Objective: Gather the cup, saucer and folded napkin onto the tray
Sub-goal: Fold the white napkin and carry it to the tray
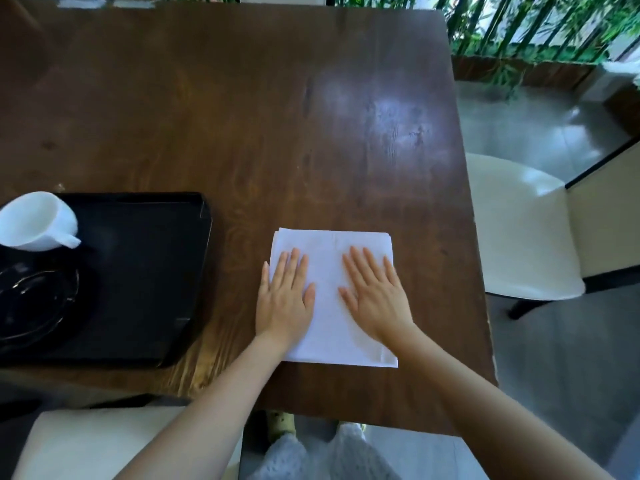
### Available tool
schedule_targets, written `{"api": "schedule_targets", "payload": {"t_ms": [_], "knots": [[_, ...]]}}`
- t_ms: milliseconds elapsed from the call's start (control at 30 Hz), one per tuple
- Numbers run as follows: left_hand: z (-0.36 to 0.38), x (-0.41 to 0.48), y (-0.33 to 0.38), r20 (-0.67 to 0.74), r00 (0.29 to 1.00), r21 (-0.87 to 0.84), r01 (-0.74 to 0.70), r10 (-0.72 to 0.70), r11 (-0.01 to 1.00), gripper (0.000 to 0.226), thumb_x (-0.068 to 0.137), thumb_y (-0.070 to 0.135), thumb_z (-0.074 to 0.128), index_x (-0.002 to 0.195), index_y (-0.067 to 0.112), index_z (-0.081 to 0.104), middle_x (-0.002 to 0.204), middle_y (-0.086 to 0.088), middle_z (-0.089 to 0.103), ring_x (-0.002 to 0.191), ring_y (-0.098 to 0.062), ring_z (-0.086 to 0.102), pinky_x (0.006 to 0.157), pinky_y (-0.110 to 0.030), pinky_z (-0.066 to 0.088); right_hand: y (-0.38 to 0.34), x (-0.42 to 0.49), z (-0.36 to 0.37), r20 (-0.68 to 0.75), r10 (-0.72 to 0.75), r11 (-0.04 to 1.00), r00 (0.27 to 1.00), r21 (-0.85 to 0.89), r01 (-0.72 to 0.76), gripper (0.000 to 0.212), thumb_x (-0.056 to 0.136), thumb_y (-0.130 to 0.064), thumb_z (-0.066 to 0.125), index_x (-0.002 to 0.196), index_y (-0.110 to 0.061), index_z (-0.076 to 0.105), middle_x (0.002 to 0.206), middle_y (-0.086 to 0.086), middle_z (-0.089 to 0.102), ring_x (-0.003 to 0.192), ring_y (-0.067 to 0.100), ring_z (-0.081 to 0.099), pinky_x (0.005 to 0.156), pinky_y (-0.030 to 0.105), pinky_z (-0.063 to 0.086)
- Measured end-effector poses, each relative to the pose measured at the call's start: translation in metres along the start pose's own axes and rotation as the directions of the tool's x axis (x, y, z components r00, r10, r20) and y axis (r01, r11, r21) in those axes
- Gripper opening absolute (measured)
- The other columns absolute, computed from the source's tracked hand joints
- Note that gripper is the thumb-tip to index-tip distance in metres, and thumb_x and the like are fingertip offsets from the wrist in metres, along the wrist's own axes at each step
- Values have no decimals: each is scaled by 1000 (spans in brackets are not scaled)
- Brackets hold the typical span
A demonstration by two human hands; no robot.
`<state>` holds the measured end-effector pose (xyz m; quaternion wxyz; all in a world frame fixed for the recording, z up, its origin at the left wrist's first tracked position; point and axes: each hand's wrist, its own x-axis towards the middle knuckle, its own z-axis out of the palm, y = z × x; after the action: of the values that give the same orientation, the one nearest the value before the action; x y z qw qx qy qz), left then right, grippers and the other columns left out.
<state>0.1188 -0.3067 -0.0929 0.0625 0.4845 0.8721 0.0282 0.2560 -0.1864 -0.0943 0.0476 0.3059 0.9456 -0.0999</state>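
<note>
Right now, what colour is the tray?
Black: the tray, seen best in the head view.

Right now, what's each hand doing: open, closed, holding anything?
Left hand: open, fingers straight, pressing flat on the white napkin.
Right hand: open, fingers straight, pressing flat on the same napkin.

From the napkin (329, 306), table (242, 116) lies open toward twelve o'clock; tray (138, 271) rim bars nine o'clock; tray's right half free.
</note>
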Motion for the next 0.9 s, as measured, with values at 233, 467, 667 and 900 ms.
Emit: {"api": "schedule_targets", "payload": {"t_ms": [233, 467, 667, 900], "knots": [[-3, 25, -12, 32, 994, 32, -108, 107, 994, 56, 98, 42, 15, 148, 19, 4, 158, 1, 2, 145, -15, -4, 115, -39, -10, 42, 13, -24, -76, -60, 998, 995, -17, 59, 48, 97, -27, 35, 144, -21, 31, 154, -3, 30, 141, 21, 27, 117, 43, 12], [-15, 69, -33, 153, 906, 136, -414, 394, 900, 53, 99, 37, 15, 146, 22, -6, 158, 1, -3, 144, -14, -8, 116, -37, -11, 85, 1, -51, 14, -265, 961, 964, -74, 266, 47, 93, -9, 43, 140, -17, 40, 148, 1, 41, 137, 22, 34, 119, 40, 13], [-27, 107, 0, 190, 813, 270, -582, 550, 767, 54, 97, 24, 20, 149, 21, 2, 159, 1, 0, 145, -18, -8, 114, -39, -12, 90, -35, -46, -73, -300, 947, 951, -146, 288, 44, 81, -5, 65, 124, -9, 59, 129, 8, 61, 115, 27, 58, 112, 44, 24], [-36, 113, 60, 143, 773, 229, -634, 619, 739, 59, 89, 3, 44, 144, 18, 29, 158, -7, 13, 145, -25, -1, 116, -39, -7, 65, -78, -32, -194, -367, 918, 910, -234, 320, 34, 66, -11, 80, 97, -3, 70, 94, 9, 70, 81, 25, 66, 96, 47, 49]]}}
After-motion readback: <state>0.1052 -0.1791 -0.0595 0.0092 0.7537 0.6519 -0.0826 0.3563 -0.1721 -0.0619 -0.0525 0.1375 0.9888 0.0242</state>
